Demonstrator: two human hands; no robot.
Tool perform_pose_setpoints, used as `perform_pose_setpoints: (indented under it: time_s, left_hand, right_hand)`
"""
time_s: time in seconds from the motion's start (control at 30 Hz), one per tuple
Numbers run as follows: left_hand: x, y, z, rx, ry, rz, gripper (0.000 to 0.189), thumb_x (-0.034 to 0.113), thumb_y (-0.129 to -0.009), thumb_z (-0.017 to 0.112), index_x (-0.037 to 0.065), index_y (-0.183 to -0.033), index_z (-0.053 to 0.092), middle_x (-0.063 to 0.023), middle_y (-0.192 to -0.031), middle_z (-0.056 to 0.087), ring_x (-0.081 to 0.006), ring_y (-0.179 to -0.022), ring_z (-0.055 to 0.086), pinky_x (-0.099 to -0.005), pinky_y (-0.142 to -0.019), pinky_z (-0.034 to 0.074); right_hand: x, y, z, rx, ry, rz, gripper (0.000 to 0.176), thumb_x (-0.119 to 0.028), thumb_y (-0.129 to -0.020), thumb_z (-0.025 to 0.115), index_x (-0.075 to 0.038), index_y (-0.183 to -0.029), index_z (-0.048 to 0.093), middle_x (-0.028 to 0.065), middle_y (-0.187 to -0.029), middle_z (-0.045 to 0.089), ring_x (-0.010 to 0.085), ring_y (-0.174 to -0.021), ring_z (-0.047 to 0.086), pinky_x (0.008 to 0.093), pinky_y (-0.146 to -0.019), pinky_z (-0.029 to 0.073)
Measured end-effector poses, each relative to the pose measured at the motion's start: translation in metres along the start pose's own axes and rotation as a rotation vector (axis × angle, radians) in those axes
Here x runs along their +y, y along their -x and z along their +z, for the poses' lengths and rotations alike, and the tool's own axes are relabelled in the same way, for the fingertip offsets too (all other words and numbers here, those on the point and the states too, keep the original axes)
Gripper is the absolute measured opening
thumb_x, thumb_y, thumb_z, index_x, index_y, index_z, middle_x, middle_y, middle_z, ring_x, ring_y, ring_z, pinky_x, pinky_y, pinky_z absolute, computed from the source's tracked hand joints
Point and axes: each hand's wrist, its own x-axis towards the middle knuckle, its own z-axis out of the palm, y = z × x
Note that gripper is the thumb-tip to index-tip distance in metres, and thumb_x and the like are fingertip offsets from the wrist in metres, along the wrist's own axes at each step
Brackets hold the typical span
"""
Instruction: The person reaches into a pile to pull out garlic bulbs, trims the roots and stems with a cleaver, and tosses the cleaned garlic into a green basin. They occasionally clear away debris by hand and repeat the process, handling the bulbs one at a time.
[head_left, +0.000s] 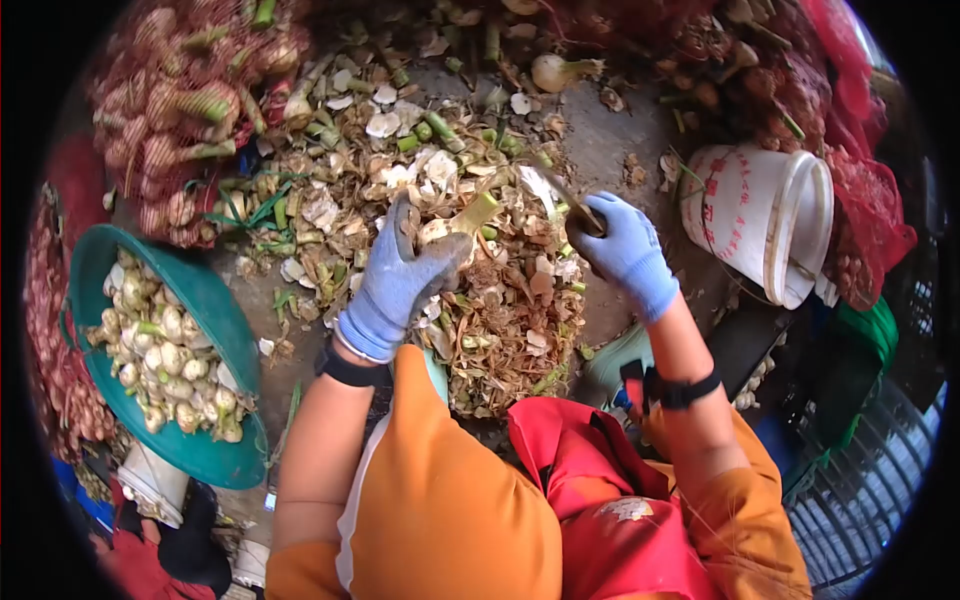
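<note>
Fingers of left hand (410,275) part-curled, thumb opposed, gripping a garlic bulb (436,232) over the heap of trimmings (510,335). I note right hand (622,248) closed on a knife (560,192), blade apart from the bulb's stem (476,213).

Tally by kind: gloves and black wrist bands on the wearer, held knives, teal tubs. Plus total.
Blue gloves: 2
Black wrist bands: 2
Held knife: 1
Teal tub: 1
Total: 6
</note>
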Motion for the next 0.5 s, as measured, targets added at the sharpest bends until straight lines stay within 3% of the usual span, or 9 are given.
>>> perform_pose_setpoints:
  time_s: [0.03,0.13,0.17,0.2,0.23,0.3,0.33,0.43,0.5]
  left_hand:
    - [0.002,0.001,-0.007,-0.001,-0.104,-0.141,0.080,0.006,-0.092,0.063,0.007,-0.153,0.012,-0.0147,-0.112,0.065,-0.0198,-0.090,0.068,-0.0274,-0.068,0.057]
    - [-0.014,-0.005,-0.021,-0.061,0.146,-0.037,0.074,0.002,-0.092,0.059,0.005,-0.152,0.016,-0.0128,-0.115,0.064,-0.0154,-0.083,0.068,-0.0248,-0.057,0.052]
    - [-0.024,-0.009,-0.023,-0.092,0.362,0.039,0.076,0.000,-0.090,0.061,0.005,-0.152,0.017,-0.0125,-0.119,0.062,-0.0149,-0.085,0.068,-0.0243,-0.058,0.053]
    - [-0.026,0.004,-0.033,-0.020,-0.375,0.251,0.080,-0.004,-0.085,0.068,0.004,-0.150,0.022,-0.0118,-0.128,0.056,-0.0156,-0.101,0.064,-0.0268,-0.079,0.055]
    - [-0.031,0.003,-0.033,-0.015,-0.371,0.255,0.080,-0.004,-0.085,0.068,0.004,-0.150,0.022,-0.0118,-0.128,0.056,-0.0156,-0.101,0.064,-0.0268,-0.079,0.055]
    - [-0.041,0.001,-0.025,0.033,-0.358,0.588,0.076,0.020,-0.077,0.082,0.001,-0.136,0.038,-0.0117,-0.118,0.058,-0.0187,-0.096,0.064,-0.0303,-0.079,0.057]
    - [-0.044,0.010,-0.022,0.013,0.072,0.447,0.074,0.009,-0.073,0.083,0.001,-0.134,0.040,-0.0111,-0.120,0.058,-0.0216,-0.102,0.063,-0.0329,-0.088,0.057]
    - [-0.032,0.017,-0.017,0.061,-0.011,0.429,0.073,0.000,-0.073,0.080,0.000,-0.134,0.040,-0.0112,-0.123,0.057,-0.0222,-0.105,0.063,-0.0343,-0.093,0.055]
    - [-0.031,0.020,-0.018,0.070,0.089,0.441,0.068,-0.002,-0.075,0.078,0.002,-0.133,0.043,-0.0115,-0.122,0.059,-0.0212,-0.101,0.064,-0.0335,-0.091,0.056]
  right_hand:
    - [-0.020,0.005,0.000,0.136,-0.158,-0.108,0.020,-0.019,-0.079,0.066,-0.004,-0.091,0.063,0.0160,-0.101,0.065,0.0377,-0.091,0.063,0.0424,-0.078,0.052]
    - [-0.070,-0.003,0.013,0.175,-0.417,-0.494,0.022,-0.016,-0.076,0.070,-0.003,-0.093,0.063,0.0154,-0.101,0.064,0.0370,-0.092,0.063,0.0402,-0.079,0.051]
    - [-0.083,-0.003,0.020,0.102,-0.520,-0.490,0.023,-0.016,-0.075,0.070,-0.003,-0.094,0.064,0.0154,-0.102,0.064,0.0370,-0.092,0.062,0.0398,-0.079,0.051]
    - [-0.092,-0.002,0.023,0.055,-0.525,-0.348,0.023,-0.016,-0.078,0.070,-0.003,-0.095,0.063,0.0126,-0.096,0.066,0.0282,-0.082,0.064,0.0366,-0.075,0.052]
    - [-0.096,-0.001,0.032,-0.019,-0.795,-0.137,0.022,-0.019,-0.081,0.069,-0.002,-0.094,0.062,0.0082,-0.086,0.064,0.0169,-0.074,0.061,0.0324,-0.069,0.050]
    - [-0.108,-0.001,0.032,-0.134,-1.040,0.100,0.024,-0.023,-0.084,0.068,-0.002,-0.094,0.061,0.0033,-0.078,0.060,0.0103,-0.072,0.057,0.0301,-0.065,0.049]
    - [-0.108,0.000,0.038,-0.140,-1.039,0.108,0.024,-0.023,-0.084,0.068,-0.002,-0.094,0.061,0.0033,-0.078,0.060,0.0103,-0.072,0.057,0.0301,-0.065,0.049]
    - [-0.106,-0.002,0.053,-0.133,-1.255,0.098,0.026,-0.025,-0.084,0.068,-0.002,-0.094,0.062,0.0024,-0.077,0.059,0.0106,-0.074,0.057,0.0299,-0.066,0.049]
    - [-0.100,0.000,0.053,-0.149,-0.941,0.056,0.026,-0.023,-0.081,0.069,-0.002,-0.096,0.063,0.0062,-0.085,0.062,0.0166,-0.077,0.062,0.0317,-0.070,0.050]
